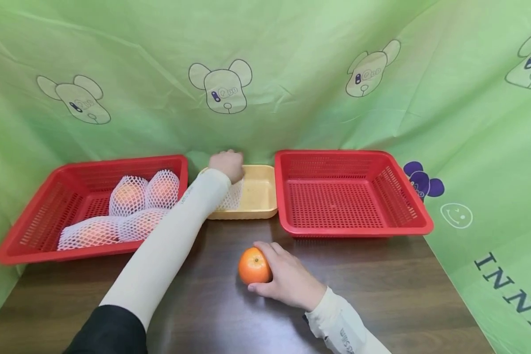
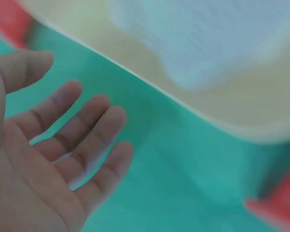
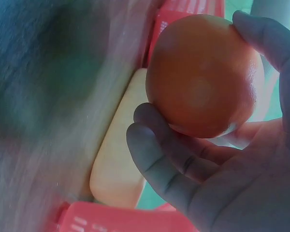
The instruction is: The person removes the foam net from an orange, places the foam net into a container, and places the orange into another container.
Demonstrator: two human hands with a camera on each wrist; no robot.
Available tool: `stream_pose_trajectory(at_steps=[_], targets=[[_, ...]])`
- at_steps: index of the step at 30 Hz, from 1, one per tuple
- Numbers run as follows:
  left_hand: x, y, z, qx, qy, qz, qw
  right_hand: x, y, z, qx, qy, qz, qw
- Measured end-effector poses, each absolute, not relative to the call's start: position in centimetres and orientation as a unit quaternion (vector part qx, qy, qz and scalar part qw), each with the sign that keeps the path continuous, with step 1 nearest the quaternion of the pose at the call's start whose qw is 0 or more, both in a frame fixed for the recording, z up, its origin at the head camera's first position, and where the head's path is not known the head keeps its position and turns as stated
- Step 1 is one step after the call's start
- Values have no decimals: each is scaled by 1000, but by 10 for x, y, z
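My right hand (image 1: 289, 278) holds an orange (image 1: 253, 266) just over the front middle of the table, thumb on one side and fingers on the other. In the right wrist view the orange (image 3: 203, 77) shows its smooth, bare skin between the thumb and fingers. My left hand (image 1: 227, 164) is stretched out over the tan tray (image 1: 258, 199) at the back. White foam netting (image 1: 232, 197) lies in that tray, partly hidden by the forearm. The left wrist view shows the left hand (image 2: 53, 150) with fingers loosely spread and nothing in them, beside the tray's rim.
To the left, a red basket (image 1: 35, 256) contains several fruits in white foam nets (image 1: 128, 195). On the right stands another red basket (image 1: 358, 230) with no fruit visible in it. A green printed curtain (image 1: 292, 118) hangs behind the dark wooden table (image 1: 212, 314).
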State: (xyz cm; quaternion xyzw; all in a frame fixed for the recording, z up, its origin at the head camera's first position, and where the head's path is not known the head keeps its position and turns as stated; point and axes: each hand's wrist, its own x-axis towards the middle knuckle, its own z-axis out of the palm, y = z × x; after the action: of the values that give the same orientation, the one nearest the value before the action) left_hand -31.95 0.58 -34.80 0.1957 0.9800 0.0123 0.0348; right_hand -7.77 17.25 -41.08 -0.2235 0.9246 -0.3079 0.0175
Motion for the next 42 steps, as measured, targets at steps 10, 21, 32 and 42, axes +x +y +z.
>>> stream_pose_trajectory(at_steps=[10,21,32,42], targets=[[-242,62,-357,281,947,156,27,-63,197,-410,-205,928,-310,13],[-198,93,-379,212,959,150,110,-12,246,-416,-134,948,-288,1],[-181,99,-378,189,967,130,108,13,290,-411,-89,962,-254,-55],[-179,101,-380,193,966,126,117,-6,313,-379,-123,956,-244,-103]])
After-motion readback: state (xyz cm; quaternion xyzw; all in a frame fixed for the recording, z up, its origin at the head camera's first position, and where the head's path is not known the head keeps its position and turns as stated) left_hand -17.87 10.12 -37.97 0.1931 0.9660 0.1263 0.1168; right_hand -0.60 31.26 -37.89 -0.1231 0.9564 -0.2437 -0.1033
